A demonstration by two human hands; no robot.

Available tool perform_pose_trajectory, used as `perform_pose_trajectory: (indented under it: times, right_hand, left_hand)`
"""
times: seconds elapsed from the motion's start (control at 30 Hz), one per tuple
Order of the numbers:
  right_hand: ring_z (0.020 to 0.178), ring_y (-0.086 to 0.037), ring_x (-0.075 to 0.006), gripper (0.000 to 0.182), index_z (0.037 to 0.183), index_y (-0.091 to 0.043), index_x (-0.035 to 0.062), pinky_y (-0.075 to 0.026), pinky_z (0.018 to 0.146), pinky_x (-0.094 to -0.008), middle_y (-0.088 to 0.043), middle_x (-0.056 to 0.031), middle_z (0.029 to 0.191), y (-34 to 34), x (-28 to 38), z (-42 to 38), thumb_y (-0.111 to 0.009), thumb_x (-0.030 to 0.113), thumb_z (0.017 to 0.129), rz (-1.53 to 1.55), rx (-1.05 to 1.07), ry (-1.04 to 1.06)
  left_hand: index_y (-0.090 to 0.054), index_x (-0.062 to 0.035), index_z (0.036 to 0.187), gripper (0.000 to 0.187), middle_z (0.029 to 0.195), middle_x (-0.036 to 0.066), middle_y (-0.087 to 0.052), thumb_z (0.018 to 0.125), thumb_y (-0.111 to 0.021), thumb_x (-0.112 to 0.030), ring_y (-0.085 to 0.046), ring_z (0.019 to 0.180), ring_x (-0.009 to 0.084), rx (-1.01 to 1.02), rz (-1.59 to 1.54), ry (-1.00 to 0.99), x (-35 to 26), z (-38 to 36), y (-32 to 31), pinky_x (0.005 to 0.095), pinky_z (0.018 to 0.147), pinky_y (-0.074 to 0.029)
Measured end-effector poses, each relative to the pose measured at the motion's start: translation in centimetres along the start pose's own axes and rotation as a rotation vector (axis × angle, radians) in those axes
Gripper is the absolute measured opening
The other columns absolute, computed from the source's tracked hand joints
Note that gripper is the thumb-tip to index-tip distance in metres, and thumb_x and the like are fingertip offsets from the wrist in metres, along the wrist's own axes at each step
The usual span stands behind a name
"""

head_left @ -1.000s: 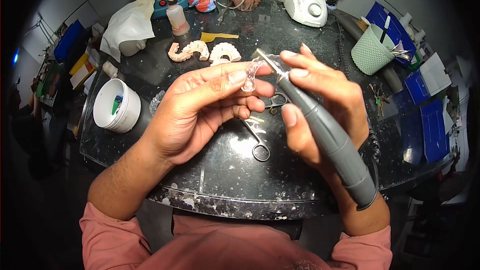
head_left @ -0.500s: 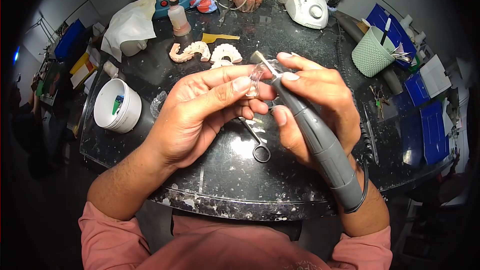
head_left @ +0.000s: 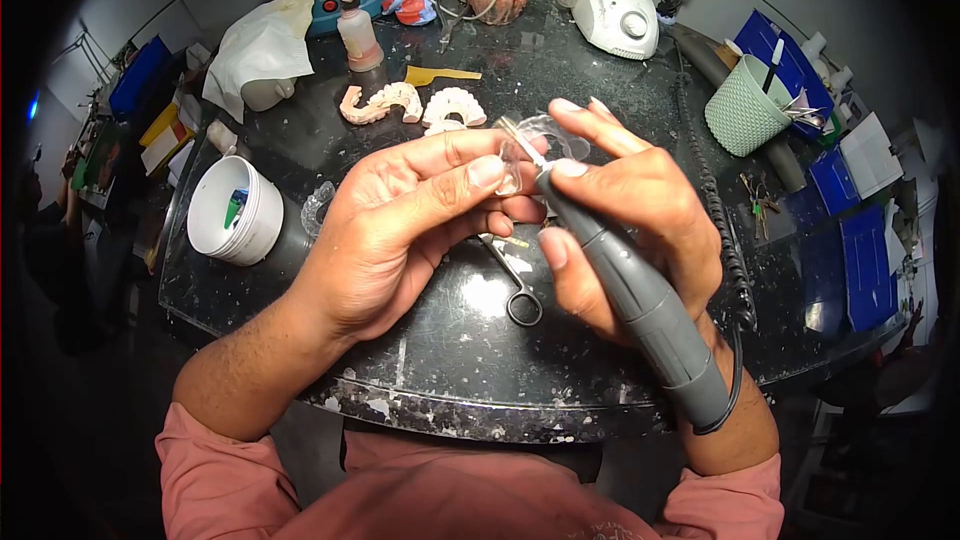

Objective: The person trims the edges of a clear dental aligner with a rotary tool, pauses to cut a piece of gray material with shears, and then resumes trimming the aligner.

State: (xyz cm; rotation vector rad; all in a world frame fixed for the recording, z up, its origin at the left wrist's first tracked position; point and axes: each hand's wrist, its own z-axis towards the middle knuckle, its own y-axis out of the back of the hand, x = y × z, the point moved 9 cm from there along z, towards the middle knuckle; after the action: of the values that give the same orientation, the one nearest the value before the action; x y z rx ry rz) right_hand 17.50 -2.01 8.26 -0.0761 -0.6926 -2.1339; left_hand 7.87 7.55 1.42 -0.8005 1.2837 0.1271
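Between the thumb and fingers of my left hand (head_left: 400, 210) is a clear plastic dental aligner (head_left: 566, 137), its curved arch reaching toward my right hand. My right hand (head_left: 650, 210) is closed around a dark grey rotary handpiece (head_left: 640, 295). The handpiece's thin bit lies against or just over the aligner near my left thumb; exact contact is hard to make out. Below the hands, scissors (head_left: 523, 306) rest on the black table, partly hidden by my left fingers. Plaster dental models (head_left: 453, 108) sit just beyond my left hand.
A white tub (head_left: 236, 212) with small items stands at left, beside another clear plastic piece (head_left: 317, 208). At the back are a bottle (head_left: 360, 40) and a white control box (head_left: 614, 15). A coiled cord (head_left: 738, 285) runs along the right, near a green basket (head_left: 742, 110) of tools.
The handpiece has tilted and shifted slightly, its back end moving down and right. The aligner has turned, so more of its arch shows. My left hand is nearly still.
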Motion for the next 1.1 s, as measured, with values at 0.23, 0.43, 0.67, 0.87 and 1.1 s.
perform_pose_trajectory:
  times: [0.23, 0.43, 0.67, 0.87, 1.1]
  right_hand:
    - [0.11, -0.062, -0.0447, 0.035, 0.11, -0.055, -0.0014, -0.041, 0.103, -0.0595, -0.061, -0.0146, 0.094, 0.02, -0.04, -0.14, -0.071, 0.001, 0.078, -0.025, -0.013, -0.005]
    - [0.111, -0.061, -0.0458, 0.036, 0.11, -0.055, -0.0014, -0.04, 0.103, -0.0592, -0.063, -0.0156, 0.096, 0.03, 0.01, -0.21, -0.072, 0.002, 0.078, -0.014, -0.029, 0.01]
    - [0.11, -0.061, -0.0457, 0.039, 0.111, -0.056, -0.0013, -0.041, 0.103, -0.0587, -0.064, -0.0151, 0.096, 0.01, 0.05, -0.06, -0.072, 0.0, 0.076, 0.014, -0.037, -0.008]
    - [0.111, -0.061, -0.0448, 0.039, 0.112, -0.055, -0.001, -0.041, 0.103, -0.0583, -0.062, -0.0151, 0.099, 0.03, -0.03, -0.09, -0.073, 0.001, 0.077, 0.005, -0.023, 0.008]
    - [0.113, -0.061, -0.0429, 0.038, 0.113, -0.052, -0.0011, -0.04, 0.105, -0.0576, -0.058, -0.0153, 0.103, 0.39, 0.01, -0.05, -0.07, 0.0, 0.08, -0.039, -0.061, -0.016]
  left_hand:
    - [-0.055, 0.0073, 0.125, 0.037, 0.105, 0.012, -0.066, 0.098, -0.055, -0.018, -0.062, 0.088, 0.0144, -0.035, -0.018, -0.012, -0.29, -0.12, -0.11, 0.0276, 0.084, -0.05]
    - [-0.057, 0.0067, 0.124, 0.035, 0.105, 0.011, -0.066, 0.098, -0.055, -0.018, -0.062, 0.088, 0.0135, -0.014, -0.01, -0.028, -0.51, -0.09, -0.03, 0.0273, 0.083, -0.05]
    - [-0.056, 0.0065, 0.126, 0.037, 0.105, 0.009, -0.066, 0.098, -0.055, -0.018, -0.063, 0.089, 0.0126, -0.02, 0.03, -0.039, -0.53, -0.12, 0.08, 0.0271, 0.083, -0.05]
    - [-0.055, 0.0063, 0.128, 0.038, 0.107, 0.009, -0.066, 0.098, -0.054, -0.018, -0.063, 0.089, 0.0118, -0.023, 0.054, -0.064, -0.71, -0.11, 0.25, 0.0268, 0.083, -0.049]
    - [-0.055, 0.0065, 0.128, 0.037, 0.107, 0.01, -0.067, 0.098, -0.055, -0.016, -0.063, 0.09, 0.0127, -0.027, 0.067, -0.071, -0.84, -0.14, 0.09, 0.0283, 0.084, -0.05]
